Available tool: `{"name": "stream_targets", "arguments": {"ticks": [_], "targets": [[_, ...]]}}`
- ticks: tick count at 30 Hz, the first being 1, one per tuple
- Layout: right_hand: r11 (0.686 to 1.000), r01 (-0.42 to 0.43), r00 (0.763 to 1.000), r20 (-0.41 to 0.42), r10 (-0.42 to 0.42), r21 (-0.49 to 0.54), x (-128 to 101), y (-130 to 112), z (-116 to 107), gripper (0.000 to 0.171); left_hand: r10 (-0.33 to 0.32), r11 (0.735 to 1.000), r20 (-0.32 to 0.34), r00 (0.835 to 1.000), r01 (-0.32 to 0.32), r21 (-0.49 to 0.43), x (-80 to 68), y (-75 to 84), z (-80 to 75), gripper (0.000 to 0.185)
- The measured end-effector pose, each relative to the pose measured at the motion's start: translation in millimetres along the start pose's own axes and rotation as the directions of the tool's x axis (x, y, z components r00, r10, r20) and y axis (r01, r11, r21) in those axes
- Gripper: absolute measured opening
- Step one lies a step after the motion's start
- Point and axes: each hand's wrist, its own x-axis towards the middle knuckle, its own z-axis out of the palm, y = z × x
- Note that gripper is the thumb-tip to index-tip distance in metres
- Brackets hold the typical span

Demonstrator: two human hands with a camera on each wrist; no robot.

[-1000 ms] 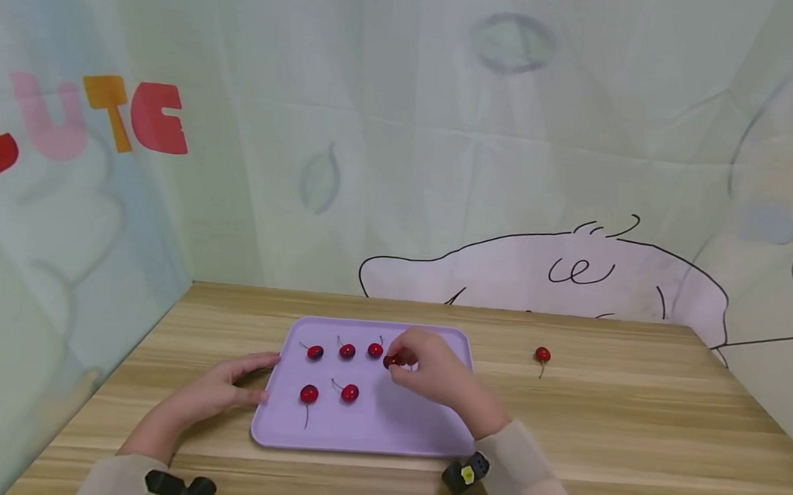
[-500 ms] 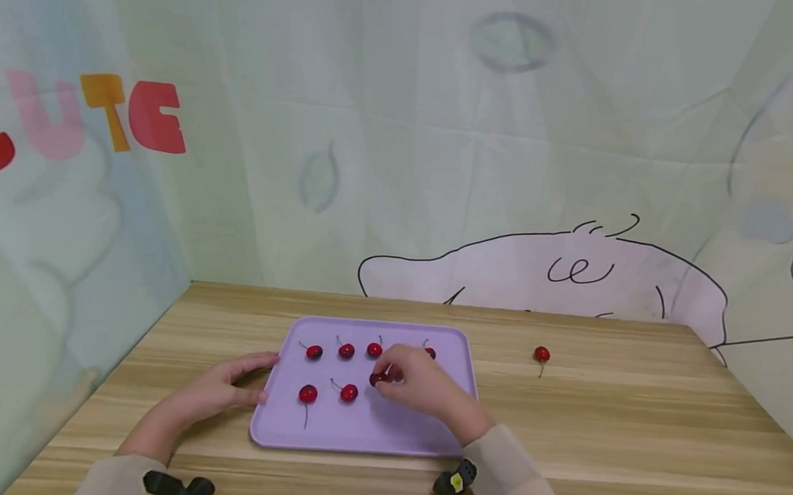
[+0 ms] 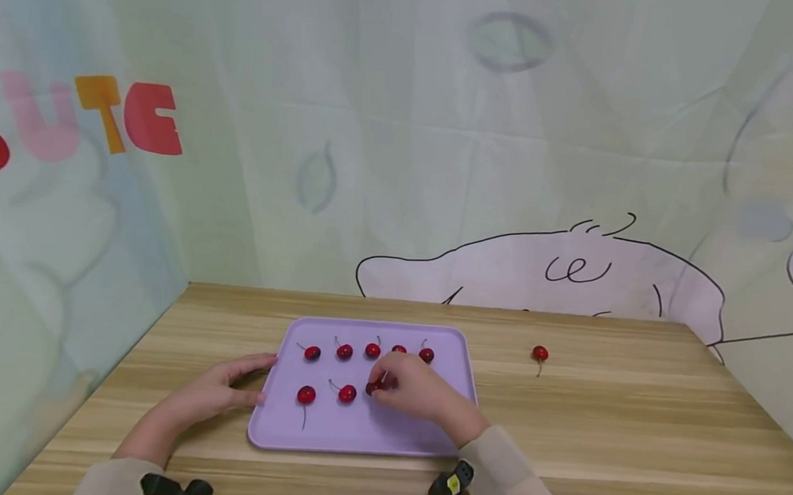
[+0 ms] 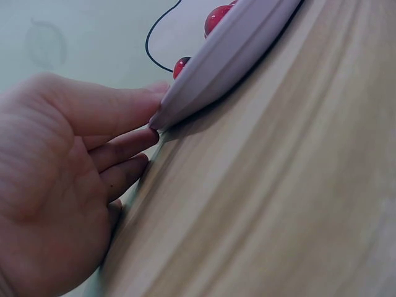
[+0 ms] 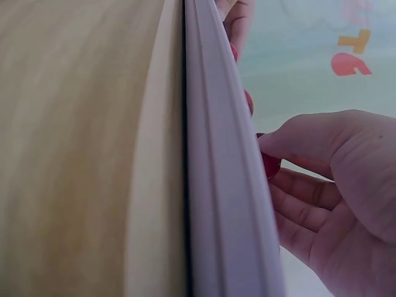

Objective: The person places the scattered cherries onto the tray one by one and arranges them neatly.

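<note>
**Right hand pinching a cherry over the tray's near row**

From my head view, the right hand [image 3: 415,389] has thumb and fingertips drawn together on a cherry [image 3: 374,387]; only a sliver of red shows at the fingertips, the rest hidden by the fingers. I cannot tell whether the fruit touches the tray floor or sits just above it. In the right wrist view the tray's rim blocks most of the scene, leaving a red patch at the thumb tip.

That cherry lies just right of two others in the near row [image 3: 347,394] [image 3: 305,395]. Beyond the knuckles the far row holds five cherries [image 3: 372,350], the fourth half covered by the hand.

The left hand [image 3: 213,391] rests on the table with fingers nearly straight, tips touching the left edge of the purple tray [image 3: 357,438]; the left wrist view confirms the contact at a corner and shows little else.

One lone cherry [image 3: 539,353] lies on the wooden table [image 3: 631,428], well right of the tray.
</note>
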Motion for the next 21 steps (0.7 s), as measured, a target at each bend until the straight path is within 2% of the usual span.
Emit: {"name": "stream_targets", "arguments": {"ticks": [11, 21], "targets": [[1.000, -0.005, 1.000, 0.020, 0.006, -0.025, -0.8, -2.8, 1.0, 0.009, 0.026, 1.000, 0.005, 1.000, -0.026, -0.006, 0.4, -3.1, 0.4, 0.065], [1.000, 0.000, 1.000, 0.025, 0.001, -0.031, -1.2, -4.4, 1.9, 0.012, 0.008, 1.000, 0.009, 1.000, -0.008, -0.020, 0.2, -2.3, 0.2, 0.066]]}}
